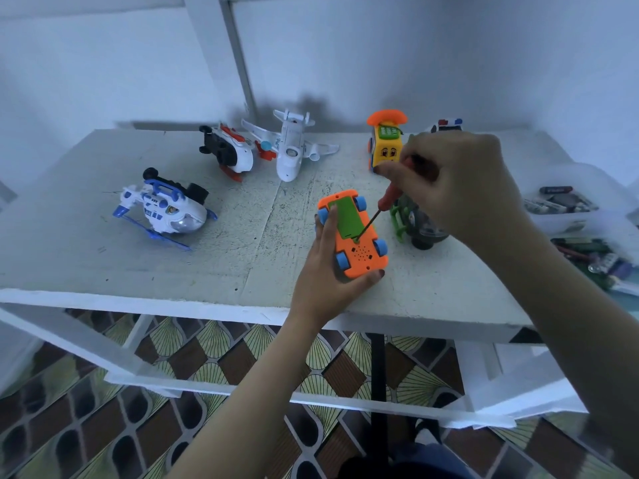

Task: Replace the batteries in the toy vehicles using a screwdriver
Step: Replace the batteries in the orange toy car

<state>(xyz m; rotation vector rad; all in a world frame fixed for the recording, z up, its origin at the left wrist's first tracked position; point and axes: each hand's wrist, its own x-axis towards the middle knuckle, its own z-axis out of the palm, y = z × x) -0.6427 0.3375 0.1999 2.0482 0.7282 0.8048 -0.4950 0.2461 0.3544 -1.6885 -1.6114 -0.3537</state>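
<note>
Head view shows a worn whitish table (103, 257) with plastic toy vehicles spread over it. Far to the left of the grip lies a blue-and-white toy helicopter (166, 210), tipped over; a red, white and black helicopter (228, 152) rests upside down beyond it, and a white toy aeroplane (288, 146) stands next to that.

The left hand (328, 271) is closed round the near end and side of an orange toy car with blue wheels (352, 236), held belly-up just above the table, one finger laid along its left edge. A green battery cover (347, 214) sits in place on the underside. The right hand (456, 188), up and to the right of that grip, is curled shut on the red handle of a small screwdriver (387, 202), whose thin shaft slants down to the near edge of the green cover, where the screw seems to be.

Just right of the car a green toy with a dark dome (413, 224) sits partly hidden under the right hand; a yellow-and-orange telephone toy (385, 143) and a police car (447, 125) stand behind. At the far right a clear tray of batteries (556, 202) waits.

By the look of it this car's compartment is not yet open; whether the cover is coming off or being refastened cannot be told, nor which other toys are finished.
</note>
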